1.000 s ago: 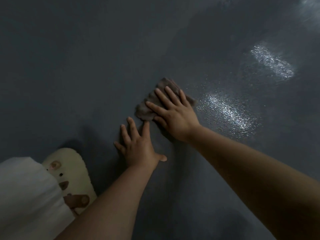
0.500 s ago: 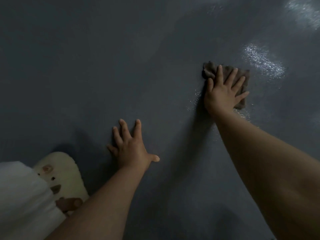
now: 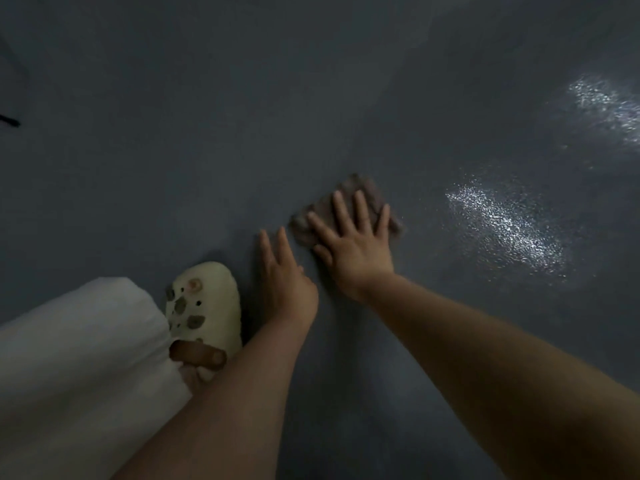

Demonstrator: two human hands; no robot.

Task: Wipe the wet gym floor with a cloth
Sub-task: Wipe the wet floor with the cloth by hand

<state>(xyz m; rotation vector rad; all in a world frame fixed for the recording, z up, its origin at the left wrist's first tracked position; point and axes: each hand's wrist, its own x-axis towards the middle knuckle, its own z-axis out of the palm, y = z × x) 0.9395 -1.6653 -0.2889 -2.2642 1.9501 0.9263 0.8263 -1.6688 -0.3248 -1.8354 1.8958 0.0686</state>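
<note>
The cloth (image 3: 346, 206) has swept back beside the left hand (image 3: 287, 282) — right hand (image 3: 356, 251) pressing it, fingers straight and spread; left fingers straight on the floor (image 3: 173, 133). Glistening patches (image 3: 505, 226) remain — probably still wet.

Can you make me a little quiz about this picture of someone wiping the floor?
1. True or false: the right hand presses flat on the cloth.
2. Where does the left hand rest? A) on the cloth B) on the bare floor C) on the shoe
3. On which side of the cloth do the shiny wet patches lie?

Key: 1 true; 2 B; 3 the right.
</note>
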